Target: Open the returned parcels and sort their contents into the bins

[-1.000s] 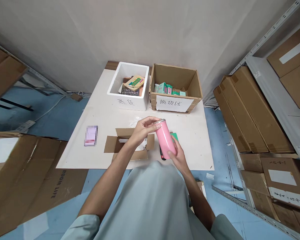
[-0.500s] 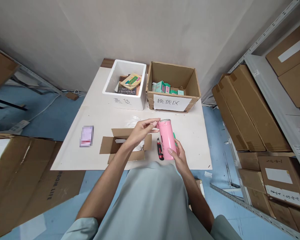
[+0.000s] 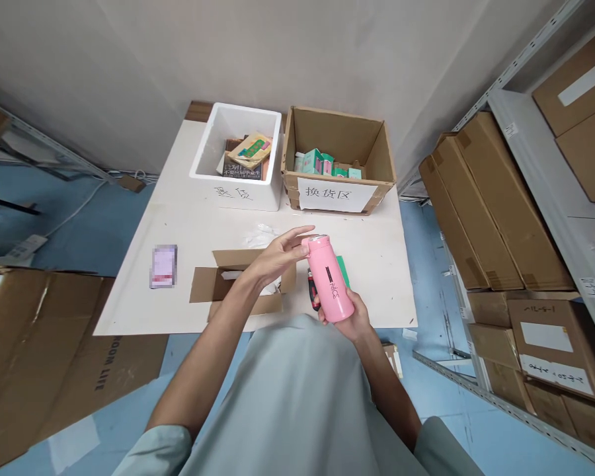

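A pink vacuum flask (image 3: pixel 330 281) with dark lettering on its front leans to the left, its silver-topped end up. My right hand (image 3: pixel 356 318) is closed round its lower end, cupping it from below and the right. At the flask's top, my left hand (image 3: pixel 280 256) has the thumb against the pink loop at the lid and the index finger stretched out over it. Some left fingers are hidden. Behind the flask lie a black-and-red box cutter (image 3: pixel 313 288) and a green item (image 3: pixel 343 270), both partly covered. An open cardboard box (image 3: pixel 205 285) sits under my left forearm.
On the white table (image 3: pixel 143 271), a white foam box (image 3: pixel 238 194) with books and a cardboard bin (image 3: pixel 340 124) with small green boxes stand at the back. Clear plastic (image 3: pixel 260 236) lies mid-table. A blurred-out purple item (image 3: pixel 163 266) is at left. Shelves with cartons (image 3: pixel 506 205) flank the right.
The flask has turned so its lettering faces me, and it tilts more. My right hand has shifted beneath its base. My left hand stays at the lid, and the view has moved slightly.
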The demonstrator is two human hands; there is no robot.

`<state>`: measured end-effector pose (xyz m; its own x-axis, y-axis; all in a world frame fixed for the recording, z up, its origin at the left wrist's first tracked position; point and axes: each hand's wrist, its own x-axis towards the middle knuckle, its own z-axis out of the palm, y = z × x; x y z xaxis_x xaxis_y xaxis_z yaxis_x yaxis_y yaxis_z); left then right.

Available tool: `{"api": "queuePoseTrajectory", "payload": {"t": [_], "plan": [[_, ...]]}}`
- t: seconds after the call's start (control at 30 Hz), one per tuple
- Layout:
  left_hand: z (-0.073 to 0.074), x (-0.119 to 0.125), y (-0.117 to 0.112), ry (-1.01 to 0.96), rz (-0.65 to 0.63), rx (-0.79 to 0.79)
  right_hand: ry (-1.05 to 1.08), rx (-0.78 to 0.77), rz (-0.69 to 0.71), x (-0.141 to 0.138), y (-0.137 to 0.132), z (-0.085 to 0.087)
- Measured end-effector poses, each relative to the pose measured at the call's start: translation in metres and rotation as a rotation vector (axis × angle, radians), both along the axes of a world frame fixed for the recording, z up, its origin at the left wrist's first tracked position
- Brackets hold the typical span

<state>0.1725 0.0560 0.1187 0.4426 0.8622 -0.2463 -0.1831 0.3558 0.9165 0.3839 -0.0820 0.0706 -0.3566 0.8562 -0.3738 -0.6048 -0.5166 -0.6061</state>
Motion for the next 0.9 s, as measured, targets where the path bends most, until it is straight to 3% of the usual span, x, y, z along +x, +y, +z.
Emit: {"api": "queuePoseTrajectory", "payload": {"t": [0.1,0.2,0.27,0.37,0.47,0.57,0.67,0.77,0.9], "plan": [[-0.016,0.000,0.000,-0.114,-0.029,-0.089,0.023,-0.012,0.057,-0.005,0.000,-0.007],[-0.030,-0.005,-0.001,-0.113,0.053,-0.117,-0.122,0.017,0.105,0.001,0.004,-0.016],[-0.035,-0.012,-0.002,-0.071,0.131,-0.122,-0.420,0.070,0.094,0.012,0.014,-0.026],[-0.036,-0.025,-0.001,0.036,0.226,-0.124,-1.128,0.072,0.087,0.032,0.037,-0.053],[-0.035,-0.035,-0.002,0.134,0.290,-0.116,-1.584,-0.053,0.320,0.038,0.057,-0.089],[-0.038,-0.039,-0.004,0.181,0.318,-0.086,-1.721,-0.102,0.470,0.027,0.064,-0.122],[-0.042,-0.041,-0.008,0.207,0.324,-0.045,-1.789,-0.130,0.453,0.017,0.063,-0.143],[-0.042,-0.041,-0.011,0.232,0.346,-0.025,-1.795,-0.096,0.401,0.019,0.057,-0.153],[-0.036,-0.043,-0.005,0.271,0.412,-0.008,-1.719,0.105,0.260,0.036,0.039,-0.152]]}}
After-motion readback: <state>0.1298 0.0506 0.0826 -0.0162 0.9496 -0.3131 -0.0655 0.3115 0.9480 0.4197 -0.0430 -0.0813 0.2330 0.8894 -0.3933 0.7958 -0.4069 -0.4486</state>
